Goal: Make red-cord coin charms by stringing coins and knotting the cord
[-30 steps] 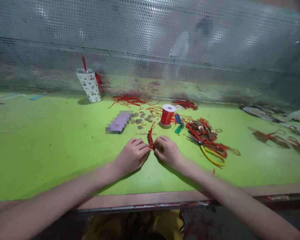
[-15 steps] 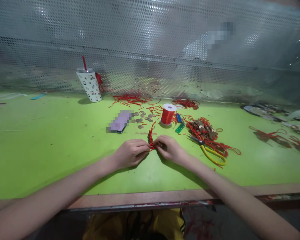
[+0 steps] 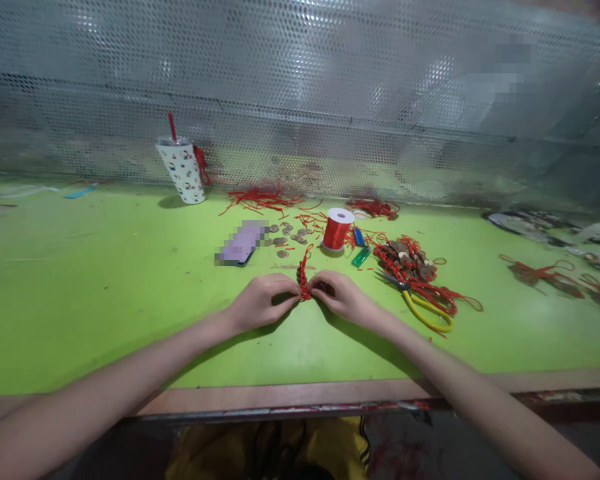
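1. Red cord [image 3: 303,275] lay on counter [image 3: 130,267] btwn L hand [image 3: 269,299] & R hand [image 3: 337,293], lower end at fingertips of both.
2. Hands nearly closed, thumb-to-finger, pinching cord's lower end; exact grip & strands too small to make out.
3. Cord looked knotted, narrow, w/ thin loop up top, dark bits along L edge.

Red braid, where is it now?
In the head view, the braid is in the middle, left of the scissors, its near end between left hand and right hand.
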A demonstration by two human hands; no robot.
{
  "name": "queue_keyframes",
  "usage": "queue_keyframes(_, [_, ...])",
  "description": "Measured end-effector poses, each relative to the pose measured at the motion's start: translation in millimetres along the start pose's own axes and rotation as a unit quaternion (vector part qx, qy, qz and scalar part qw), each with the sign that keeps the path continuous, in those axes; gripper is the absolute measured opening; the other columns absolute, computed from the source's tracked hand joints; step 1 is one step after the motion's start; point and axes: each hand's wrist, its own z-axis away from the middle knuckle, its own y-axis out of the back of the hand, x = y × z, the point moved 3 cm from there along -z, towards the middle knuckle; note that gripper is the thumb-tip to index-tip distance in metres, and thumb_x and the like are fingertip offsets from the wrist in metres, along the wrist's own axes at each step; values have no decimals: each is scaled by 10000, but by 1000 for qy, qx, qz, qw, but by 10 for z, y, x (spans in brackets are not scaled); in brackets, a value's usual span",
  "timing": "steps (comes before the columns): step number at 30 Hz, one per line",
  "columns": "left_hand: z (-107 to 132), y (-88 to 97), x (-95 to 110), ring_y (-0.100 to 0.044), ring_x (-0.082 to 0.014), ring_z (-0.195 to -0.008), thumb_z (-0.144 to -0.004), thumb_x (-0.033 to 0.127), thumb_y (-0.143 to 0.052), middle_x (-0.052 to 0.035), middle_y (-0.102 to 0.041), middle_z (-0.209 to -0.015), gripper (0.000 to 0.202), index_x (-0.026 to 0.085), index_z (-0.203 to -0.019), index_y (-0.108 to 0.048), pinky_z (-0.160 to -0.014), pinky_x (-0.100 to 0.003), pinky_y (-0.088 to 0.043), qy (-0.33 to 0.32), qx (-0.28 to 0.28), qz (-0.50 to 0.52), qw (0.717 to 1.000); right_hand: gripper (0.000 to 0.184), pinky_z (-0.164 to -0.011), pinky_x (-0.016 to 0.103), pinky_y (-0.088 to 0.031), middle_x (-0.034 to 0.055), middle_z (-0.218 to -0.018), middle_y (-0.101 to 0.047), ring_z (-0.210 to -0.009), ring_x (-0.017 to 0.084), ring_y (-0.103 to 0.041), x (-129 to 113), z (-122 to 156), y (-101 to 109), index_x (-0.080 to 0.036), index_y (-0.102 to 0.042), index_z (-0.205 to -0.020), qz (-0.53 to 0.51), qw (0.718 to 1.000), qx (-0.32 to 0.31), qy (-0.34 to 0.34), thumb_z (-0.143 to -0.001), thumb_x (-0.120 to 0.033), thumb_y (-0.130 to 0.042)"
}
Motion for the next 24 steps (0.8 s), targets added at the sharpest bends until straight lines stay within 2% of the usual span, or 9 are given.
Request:
queue_keyframes(3, [-6,0,-11,-729,-181,-853,-943,186,-620,-66,-786,-926,119,174,-933,-738,-804,-295,-577,7,-2,10,1000,88,-701,287,-482,77,-869,-705,-749,170,-604,4,4,-18,-138,-670,-936,1,1000,10,-4,-927,-104,-589])
queue_keyframes(7, [-9,3,0,-730,-182,-848,-955,182,-607,-81,-783,-915,134,162,-937,-738,-794,-292,-584,-21,-8,-5,1000,80,-659,278,-470,70,-824,-697,-701,165,-587,24,4,-40,-138,-666,-912,14,1000,19,-11,-910,-95,-599])
queue_keyframes(12, [10,-1,16,-740,-190,-861,-964,169,-588,-102,-787,-945,159,153,-954,-746,-809,-303,-600,-72,-16,-35,997,106,-709,281,-502,74,-871,-710,-760,173,-624,40,3,-26,-158,-685,-927,22,998,14,53,-927,-98,-598])
queue_keyframes(17, [18,5,-7,-751,-191,-862,-951,183,-622,-102,-795,-948,142,162,-970,-762,-810,-307,-616,-46,1,3,999,143,-758,299,-537,72,-896,-711,-809,174,-651,115,18,-10,-174,-707,-945,30,994,12,100,-976,-146,-570])
queue_keyframes(24, [32,0,-4,-761,-191,-869,-948,179,-628,-104,-801,-959,148,162,-987,-770,-823,-308,-626,-57,3,0,998,161,-777,309,-551,81,-948,-723,-860,182,-667,118,21,39,-190,-719,-979,3,991,-1,131,-994,-187,-559])
